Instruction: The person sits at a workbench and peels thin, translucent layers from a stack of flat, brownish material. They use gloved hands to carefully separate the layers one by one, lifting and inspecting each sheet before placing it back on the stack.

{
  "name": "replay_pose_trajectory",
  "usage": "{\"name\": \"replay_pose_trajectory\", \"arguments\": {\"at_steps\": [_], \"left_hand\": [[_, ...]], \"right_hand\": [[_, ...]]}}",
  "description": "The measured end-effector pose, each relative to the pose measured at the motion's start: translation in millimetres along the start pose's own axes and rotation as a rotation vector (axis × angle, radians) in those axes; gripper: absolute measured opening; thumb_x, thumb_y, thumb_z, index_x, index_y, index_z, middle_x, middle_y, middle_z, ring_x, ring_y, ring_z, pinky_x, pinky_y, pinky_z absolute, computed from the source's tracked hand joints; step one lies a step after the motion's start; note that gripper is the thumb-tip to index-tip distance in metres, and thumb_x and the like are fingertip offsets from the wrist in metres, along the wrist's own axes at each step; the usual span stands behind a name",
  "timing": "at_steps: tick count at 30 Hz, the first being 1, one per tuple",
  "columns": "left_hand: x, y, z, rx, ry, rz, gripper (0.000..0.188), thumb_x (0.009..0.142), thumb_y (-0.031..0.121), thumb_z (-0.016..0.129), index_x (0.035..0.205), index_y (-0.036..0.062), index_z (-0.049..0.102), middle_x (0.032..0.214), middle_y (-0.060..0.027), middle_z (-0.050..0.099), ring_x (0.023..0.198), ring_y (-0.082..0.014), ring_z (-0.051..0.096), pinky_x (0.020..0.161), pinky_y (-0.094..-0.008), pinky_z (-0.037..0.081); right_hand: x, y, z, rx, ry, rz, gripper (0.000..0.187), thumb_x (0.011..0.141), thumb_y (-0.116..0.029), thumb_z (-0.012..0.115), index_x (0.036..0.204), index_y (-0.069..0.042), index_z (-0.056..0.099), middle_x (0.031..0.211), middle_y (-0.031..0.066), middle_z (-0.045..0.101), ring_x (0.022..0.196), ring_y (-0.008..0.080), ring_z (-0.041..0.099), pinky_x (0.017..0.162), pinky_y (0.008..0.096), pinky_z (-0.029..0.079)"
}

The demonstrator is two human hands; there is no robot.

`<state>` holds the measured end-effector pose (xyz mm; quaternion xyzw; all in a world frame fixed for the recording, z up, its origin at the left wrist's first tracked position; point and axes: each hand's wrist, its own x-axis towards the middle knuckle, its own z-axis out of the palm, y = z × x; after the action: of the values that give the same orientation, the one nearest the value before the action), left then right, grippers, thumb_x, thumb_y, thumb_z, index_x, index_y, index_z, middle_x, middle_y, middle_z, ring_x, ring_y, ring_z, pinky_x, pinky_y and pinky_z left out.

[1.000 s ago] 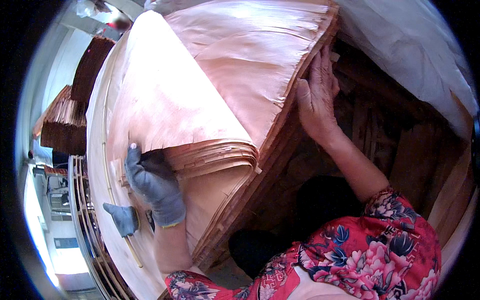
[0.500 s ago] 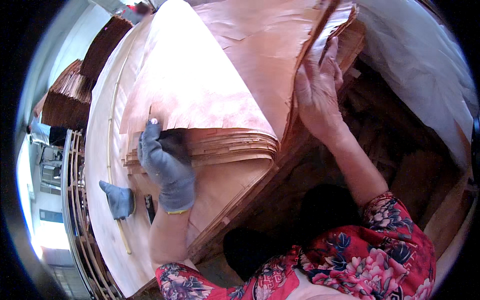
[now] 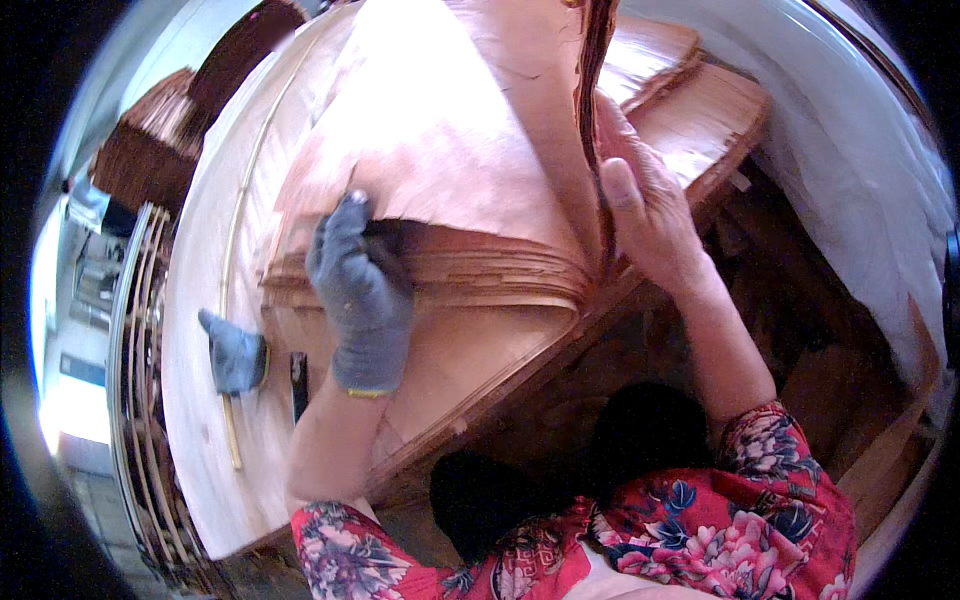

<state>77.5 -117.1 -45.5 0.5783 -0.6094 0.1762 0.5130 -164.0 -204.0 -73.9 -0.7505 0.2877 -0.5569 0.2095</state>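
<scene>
A thick stack of thin wood veneer sheets (image 3: 510, 268) lies in front of me, its upper layers folded over. My left hand (image 3: 360, 290), in a grey glove with a bare fingertip showing, is closed at the edge of the pale top sheet (image 3: 430, 130). My bare right hand (image 3: 652, 215) holds up a bundle of veneer sheets (image 3: 592, 90) from its right side, fingers stretched along it and thumb toward me. The bundle stands nearly on edge, and part of its far end is cut off by the frame.
A blue-grey glove (image 3: 237, 355), a thin bamboo stick (image 3: 236, 215) and a dark narrow tool (image 3: 299, 384) lie at the left. More veneer (image 3: 705, 125) lies behind my right hand. White sheeting (image 3: 850, 130) hangs at the right. Brown stacks (image 3: 150, 150) stand far left.
My right hand has moved a little toward me and left, tilting the bundle more upright and uncovering veneer behind it. My left hand has shifted slightly right and away from me, still at the sheet's edge.
</scene>
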Motion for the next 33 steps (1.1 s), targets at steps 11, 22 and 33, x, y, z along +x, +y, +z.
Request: {"name": "replay_pose_trajectory", "arguments": {"at_steps": [11, 22, 33], "left_hand": [[8, 27, -1, -0.723, 0.161, -0.618, 0.02, 0.086, 0.011, 0.056, 0.066, 0.0081, 0.056, 0.057, 0.0063, 0.043, 0.05, -0.0031, 0.035, 0.045, -0.0215, 0.028], [20, 11, -21, -0.931, 0.063, -0.559, 0.039, 0.092, 0.031, 0.041, 0.089, -0.0013, 0.063, 0.077, -0.0136, 0.066, 0.067, -0.0247, 0.065, 0.069, -0.0298, 0.053], [-2, 65, -39, -0.625, -0.171, -0.027, 0.037, 0.09, 0.026, 0.047, 0.071, -0.0011, 0.061, 0.063, -0.0101, 0.061, 0.05, -0.0142, 0.055, 0.048, -0.0254, 0.045]], "right_hand": [[8, -37, 13, -0.101, -0.474, -0.229, 0.079, 0.081, -0.063, 0.041, 0.13, -0.002, 0.038, 0.135, 0.0218, 0.036, 0.128, 0.0341, 0.03, 0.106, 0.0456, 0.02], [1, -82, 26, -0.543, -0.498, -0.164, 0.096, 0.06, -0.028, 0.078, 0.137, -0.005, 0.024, 0.133, 0.0233, 0.036, 0.122, 0.036, 0.038, 0.099, 0.0389, 0.035], [-3, -59, 13, -0.496, -0.204, -0.192, 0.075, 0.065, -0.021, 0.068, 0.13, 0.001, 0.037, 0.115, 0.0213, 0.053, 0.094, 0.034, 0.058, 0.078, 0.0399, 0.049]]}}
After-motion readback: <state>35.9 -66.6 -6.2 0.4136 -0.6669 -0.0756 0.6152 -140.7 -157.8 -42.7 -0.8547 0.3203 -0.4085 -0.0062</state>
